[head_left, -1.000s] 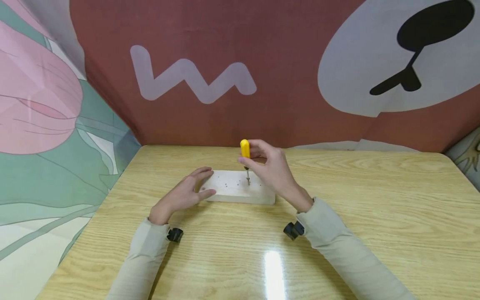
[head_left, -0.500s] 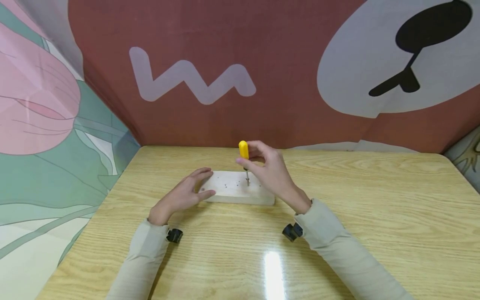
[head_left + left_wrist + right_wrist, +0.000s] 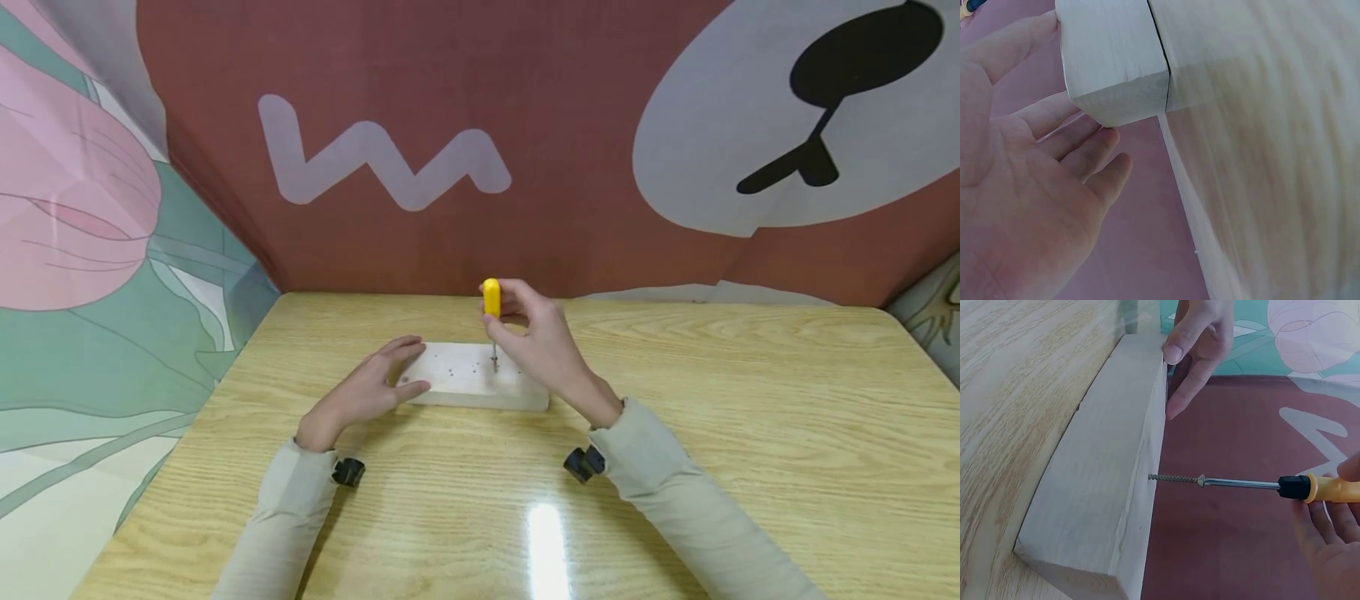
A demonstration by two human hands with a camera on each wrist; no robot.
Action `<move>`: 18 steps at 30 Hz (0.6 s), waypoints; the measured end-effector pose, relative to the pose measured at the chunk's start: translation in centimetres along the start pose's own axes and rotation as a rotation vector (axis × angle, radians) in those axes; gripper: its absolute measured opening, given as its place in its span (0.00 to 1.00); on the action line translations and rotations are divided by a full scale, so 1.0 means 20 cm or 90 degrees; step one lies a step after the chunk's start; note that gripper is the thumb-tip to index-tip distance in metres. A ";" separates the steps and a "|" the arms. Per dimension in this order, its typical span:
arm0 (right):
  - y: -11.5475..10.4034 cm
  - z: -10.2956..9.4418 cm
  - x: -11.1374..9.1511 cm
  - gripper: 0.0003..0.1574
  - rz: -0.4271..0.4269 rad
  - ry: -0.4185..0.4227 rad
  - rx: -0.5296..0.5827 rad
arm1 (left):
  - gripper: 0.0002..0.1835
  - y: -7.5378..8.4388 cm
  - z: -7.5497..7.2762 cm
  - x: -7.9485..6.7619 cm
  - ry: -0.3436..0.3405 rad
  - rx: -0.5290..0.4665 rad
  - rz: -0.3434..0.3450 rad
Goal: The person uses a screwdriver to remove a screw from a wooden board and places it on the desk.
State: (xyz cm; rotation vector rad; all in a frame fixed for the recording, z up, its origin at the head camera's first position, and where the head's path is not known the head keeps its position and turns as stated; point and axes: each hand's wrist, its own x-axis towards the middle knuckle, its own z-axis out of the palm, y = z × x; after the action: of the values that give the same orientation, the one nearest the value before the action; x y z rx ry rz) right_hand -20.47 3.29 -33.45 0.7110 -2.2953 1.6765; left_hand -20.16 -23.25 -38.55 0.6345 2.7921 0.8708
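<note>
A pale wooden block (image 3: 480, 398) lies flat on the table, its top dotted with several small holes or marks. My left hand (image 3: 366, 387) holds the block's left end, thumb at the near edge and fingers at the far side. In the left wrist view its fingertips (image 3: 1110, 134) meet the block's end. With thumb and fingers, my right hand (image 3: 551, 342) grips the yellow handle of a screwdriver (image 3: 491, 297) held upright over the block. The right wrist view has the driver's tip on the head of a screw (image 3: 1175, 479), whose threaded shank stands mostly out of the wood.
The wood-grain table (image 3: 720, 400) extends around the block on every side. Behind it rises a printed cloth backdrop (image 3: 570, 200), with another printed panel (image 3: 90, 250) at the left. Small black wrist cameras (image 3: 349, 472) sit at both cuffs.
The screwdriver handle tips slightly left, then returns to the right, as the right thumb and fingers shift on it. The left hand and the block stay in place.
</note>
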 end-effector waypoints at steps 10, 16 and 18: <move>0.00 0.02 0.00 0.16 0.005 -0.010 -0.015 | 0.36 0.00 0.00 0.00 -0.003 -0.004 -0.003; 0.00 0.01 0.01 0.17 0.010 -0.016 -0.023 | 0.36 0.00 0.00 0.00 -0.002 -0.005 -0.005; 0.00 0.01 0.01 0.18 0.010 -0.017 -0.025 | 0.36 0.00 0.00 0.00 -0.002 -0.004 -0.005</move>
State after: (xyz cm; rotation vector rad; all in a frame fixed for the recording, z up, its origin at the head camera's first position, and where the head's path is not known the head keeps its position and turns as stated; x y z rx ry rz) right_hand -20.53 3.14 -33.39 0.7139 -2.3510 1.6343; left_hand -20.13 -23.25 -38.55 0.6235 2.7861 0.8767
